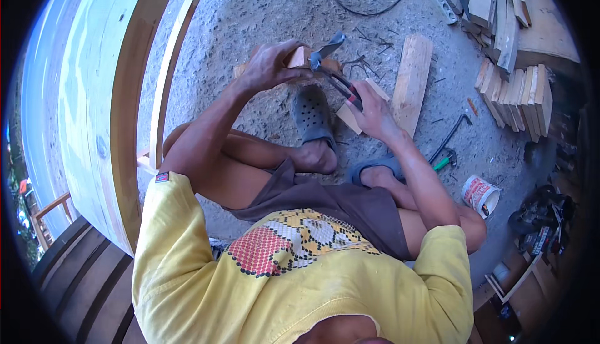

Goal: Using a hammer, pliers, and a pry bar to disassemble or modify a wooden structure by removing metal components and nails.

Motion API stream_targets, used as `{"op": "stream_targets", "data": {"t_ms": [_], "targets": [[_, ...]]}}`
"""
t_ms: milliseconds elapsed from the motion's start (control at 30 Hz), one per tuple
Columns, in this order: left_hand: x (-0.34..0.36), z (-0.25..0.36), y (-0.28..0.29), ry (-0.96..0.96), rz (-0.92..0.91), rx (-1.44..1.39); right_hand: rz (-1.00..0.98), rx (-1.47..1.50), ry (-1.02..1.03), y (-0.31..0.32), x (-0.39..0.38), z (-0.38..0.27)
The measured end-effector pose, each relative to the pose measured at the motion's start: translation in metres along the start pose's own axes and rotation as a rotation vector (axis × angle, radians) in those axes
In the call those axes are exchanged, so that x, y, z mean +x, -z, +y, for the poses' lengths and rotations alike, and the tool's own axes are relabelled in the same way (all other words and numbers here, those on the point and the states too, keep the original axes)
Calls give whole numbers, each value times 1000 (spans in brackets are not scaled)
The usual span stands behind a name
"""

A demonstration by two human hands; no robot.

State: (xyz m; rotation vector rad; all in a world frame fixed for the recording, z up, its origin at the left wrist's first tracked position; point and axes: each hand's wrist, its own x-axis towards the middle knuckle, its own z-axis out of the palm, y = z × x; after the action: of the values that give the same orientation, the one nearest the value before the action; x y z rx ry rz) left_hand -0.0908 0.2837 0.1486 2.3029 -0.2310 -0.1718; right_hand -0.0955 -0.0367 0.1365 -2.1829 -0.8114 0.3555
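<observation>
My left hand (273, 64) is closed around a short wood block (299, 57), pressing it near the ground ahead of my foot. My right hand (375, 111) grips a hammer (325, 49) by its black and red handle. The hammer's grey-blue metal head rests at the right end of the block, close to my left fingers. Whether the head touches a nail is too small to make out. Another piece of wood (333, 66) shows behind and below the head. A small flat offcut (349, 119) lies just under my right hand.
A plank (414, 75) lies right of my hands. Bent nails (362, 62) are scattered nearby. A crowbar (451, 137), a white tub (480, 195), stacked boards (515, 100) and a power strip (442, 7) are at the right. A large wooden panel (125, 112) stands at the left.
</observation>
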Motion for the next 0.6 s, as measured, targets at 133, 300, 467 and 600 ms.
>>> {"op": "stream_targets", "data": {"t_ms": [133,300,467,600], "targets": [[0,9,-8,-60,36,56,-123,-145,-28,49,-4,-22],[4,26,-25,-30,12,113,-377,-565,-50,97,4,-49],[8,36,-31,-73,19,157,-474,-822,-31,119,16,-68],[10,35,-35,-98,21,162,-452,-909,46,121,21,-71]]}}
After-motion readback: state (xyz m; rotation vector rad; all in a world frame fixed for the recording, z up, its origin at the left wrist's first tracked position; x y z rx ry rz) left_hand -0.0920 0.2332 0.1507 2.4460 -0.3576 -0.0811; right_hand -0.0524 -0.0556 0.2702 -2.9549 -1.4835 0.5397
